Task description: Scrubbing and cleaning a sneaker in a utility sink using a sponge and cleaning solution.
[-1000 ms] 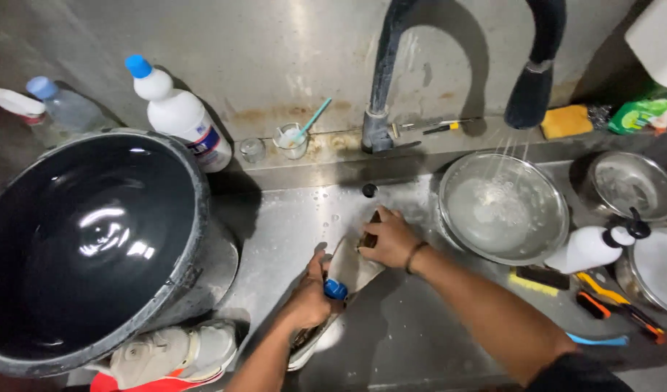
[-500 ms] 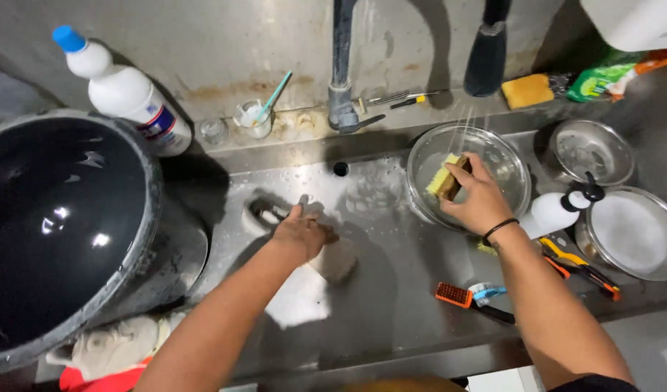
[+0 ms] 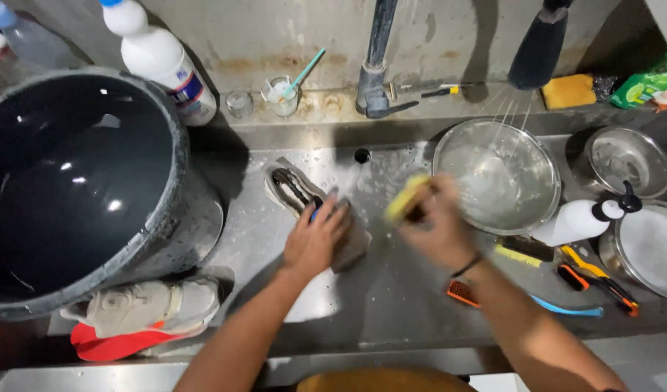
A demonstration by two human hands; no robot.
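Note:
A beige shoe point(image 3: 299, 194) lies in the steel sink point(image 3: 391, 290), opening upward. My left hand point(image 3: 315, 242) presses on its heel end and holds it down. My right hand point(image 3: 433, 225), blurred by motion, grips a yellow sponge point(image 3: 406, 199) just right of the shoe, between it and a glass bowl of soapy water point(image 3: 497, 177). The tap point(image 3: 374, 69) stands behind the two hands.
A large dark tub of water point(image 3: 76, 181) fills the left. A second shoe point(image 3: 146, 311) lies on a red cloth at the front left. Brushes point(image 3: 566, 279), a white spray bottle point(image 3: 579, 219) and metal bowls point(image 3: 627, 163) crowd the right. A white bottle point(image 3: 159, 58) stands at the back.
My right hand has come back from the soapy bowl with the yellow sponge toward the shoe. My left hand still holds the shoe down. The view shifted slightly.

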